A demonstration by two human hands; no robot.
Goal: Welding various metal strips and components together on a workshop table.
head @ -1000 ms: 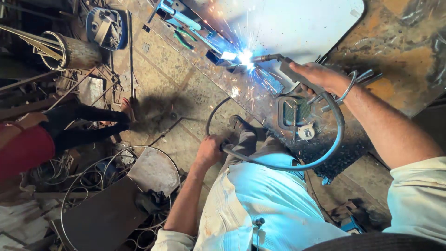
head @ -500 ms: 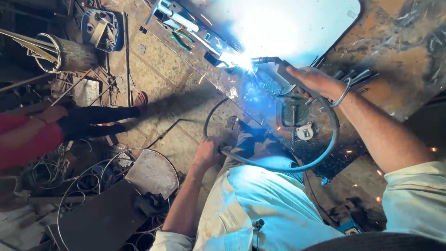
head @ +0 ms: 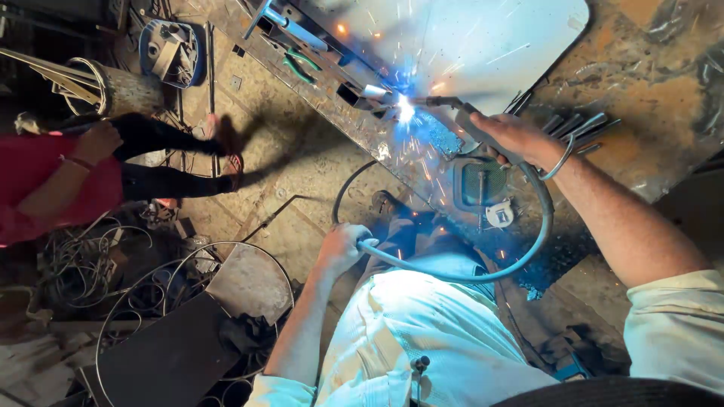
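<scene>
My right hand (head: 516, 138) grips a welding torch (head: 460, 114) whose tip meets a bright blue-white arc (head: 405, 111) on a long metal bar (head: 343, 94) lying on the workbench (head: 648, 90). Sparks fly around the arc. A grey hose (head: 520, 260) loops from the torch down past my legs, and my left hand (head: 343, 247) is closed around it near my knee. A pale metal sheet (head: 490, 41) lies behind the arc.
Another person in a red top (head: 38, 181) and dark trousers stands at left on the tiled floor (head: 302, 173). Green-handled pliers (head: 300, 66) lie on the bar. Wire coils (head: 113, 286), a round plate (head: 249, 283), a blue tool box (head: 175, 51) and scrap surround us.
The arc glare has shrunk to a small point with scattered sparks. The person at left has stepped nearer. My hands keep their grips.
</scene>
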